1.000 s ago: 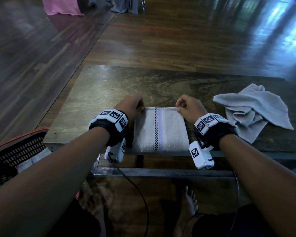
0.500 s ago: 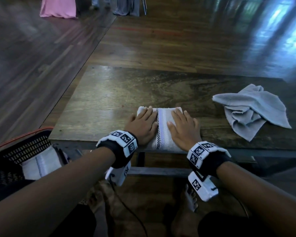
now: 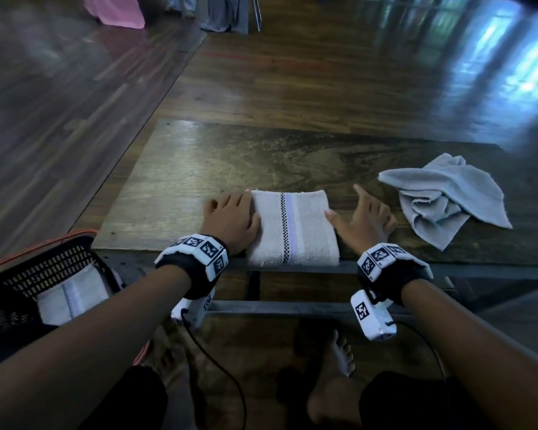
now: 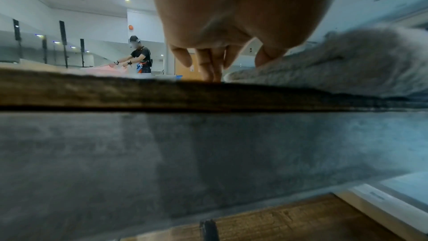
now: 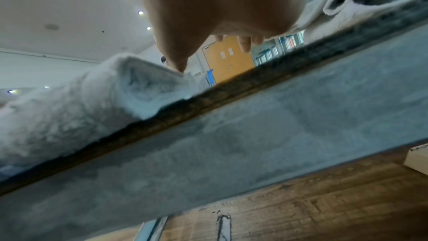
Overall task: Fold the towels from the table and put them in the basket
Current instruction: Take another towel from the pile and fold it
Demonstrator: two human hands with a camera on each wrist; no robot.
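Observation:
A folded white towel (image 3: 292,226) with a checked stripe lies at the table's near edge. My left hand (image 3: 230,217) lies flat at its left side, thumb resting on the cloth, fingers on the wood. To its right, my right hand (image 3: 362,217) is spread open, thumb touching the towel's right edge. The left wrist view shows the left hand (image 4: 222,61) with fingers down on the table beside the towel (image 4: 336,65). In the right wrist view the right hand's thumb (image 5: 178,61) meets the folded towel (image 5: 92,102). A crumpled grey towel (image 3: 448,197) sits further right.
A black mesh basket (image 3: 19,274) with an orange rim stands on the floor at the lower left and holds a folded white towel (image 3: 72,296). The wooden table (image 3: 230,156) has bare surface behind and left of the hands. Bare feet (image 3: 333,383) are under the table.
Both hands first pinched the towel's far corners, then pressed flat on top. Now they have slid outward to its left and right sides, uncovering the stripe.

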